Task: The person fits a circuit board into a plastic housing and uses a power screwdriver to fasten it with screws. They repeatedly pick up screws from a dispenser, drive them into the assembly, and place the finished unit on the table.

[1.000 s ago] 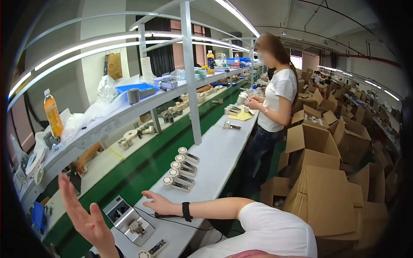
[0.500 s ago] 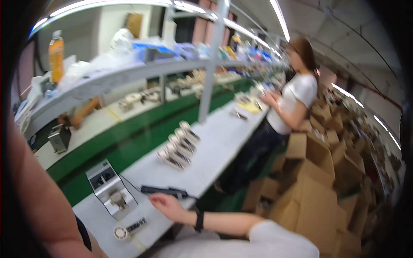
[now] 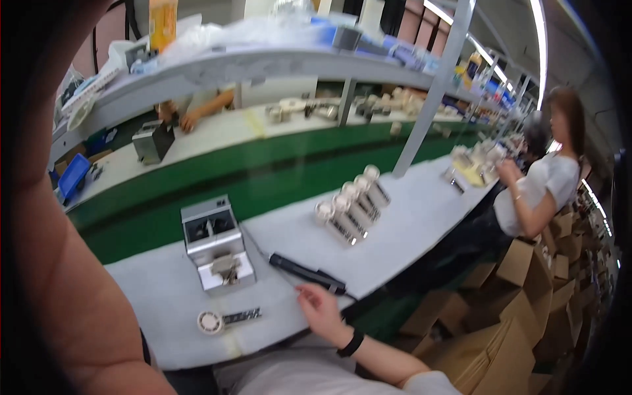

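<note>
My right hand (image 3: 318,308), a dark band on its wrist, hovers at the table's near edge. Its fingers are loosely bent and apart, with nothing visible in them. Just beyond the fingertips lies a black pen-shaped power tool (image 3: 306,272) with a cord, like an electric screwdriver. A silver box (image 3: 216,243) with a dark open top stands to its left. In front of that box lies a white part with a round vented head (image 3: 210,322) and a dark handle, resembling a handheld fan. My left forearm (image 3: 85,296) rises large along the left side; its hand is out of view.
Several similar fan-like parts (image 3: 342,220) lie in a row on the white table (image 3: 276,336). Beyond runs a green strip (image 3: 276,158) and another bench, where another person's hands (image 3: 191,120) work. A post (image 3: 434,89) supports the shelf. A co-worker (image 3: 536,184) stands right, near cardboard boxes (image 3: 494,309).
The view has swung to the right-to-left shift of the scene: table items now appear farther right. My right hand stays empty near the black tool, and my left arm remains raised.
</note>
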### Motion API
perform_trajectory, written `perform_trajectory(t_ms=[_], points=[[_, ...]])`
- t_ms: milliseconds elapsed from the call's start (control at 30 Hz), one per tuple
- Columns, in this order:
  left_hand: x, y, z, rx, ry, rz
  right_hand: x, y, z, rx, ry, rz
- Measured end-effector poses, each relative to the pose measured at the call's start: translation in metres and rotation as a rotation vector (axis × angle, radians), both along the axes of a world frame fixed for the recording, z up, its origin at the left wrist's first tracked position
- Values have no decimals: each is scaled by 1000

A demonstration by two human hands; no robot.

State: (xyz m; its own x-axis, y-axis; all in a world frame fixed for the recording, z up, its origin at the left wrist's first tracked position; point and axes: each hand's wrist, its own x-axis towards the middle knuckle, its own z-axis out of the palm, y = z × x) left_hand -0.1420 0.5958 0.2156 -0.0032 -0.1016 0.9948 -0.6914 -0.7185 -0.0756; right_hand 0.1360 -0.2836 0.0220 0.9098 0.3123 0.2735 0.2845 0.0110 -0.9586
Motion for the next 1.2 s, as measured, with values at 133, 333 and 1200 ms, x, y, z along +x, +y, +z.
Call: perform_trajectory(t_ms=[133,333,1200], points=[[242,-356,31,-108,189,-155,21,22,2,-223,-159,-69],[253,-596,13,-363,420,-169,53,65,16,-278,23,235],[271,-564,-163,-1396,1417,-535,104,54,72,-598,-169,328]])
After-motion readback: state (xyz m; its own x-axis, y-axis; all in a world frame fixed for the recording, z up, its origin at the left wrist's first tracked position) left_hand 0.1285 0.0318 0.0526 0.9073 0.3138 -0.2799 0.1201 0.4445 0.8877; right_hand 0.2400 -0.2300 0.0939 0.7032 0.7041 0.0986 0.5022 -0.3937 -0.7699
